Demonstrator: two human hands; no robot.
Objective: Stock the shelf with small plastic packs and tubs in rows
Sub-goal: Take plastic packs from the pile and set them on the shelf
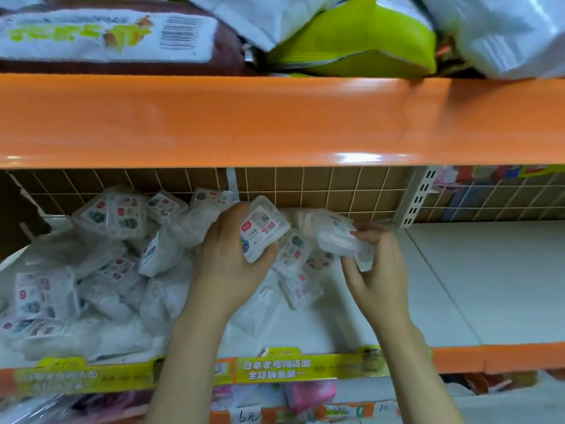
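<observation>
Left hand (227, 255) is gripping a tub (263, 229); right hand (377, 264) is pinching a pack (342, 240); both are lifting from the heap (91, 270); next, likely rowing them on the bare shelf (489, 286).

Packs (101, 264) heaped on shelf's (489, 286) left

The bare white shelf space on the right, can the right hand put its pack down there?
Probably yes. The right hand pinches a crinkly clear plastic pack, and the bare white shelf board lies right beside it with nothing in between. The left hand, gripping a clear plastic tub, is out of the way.
</observation>
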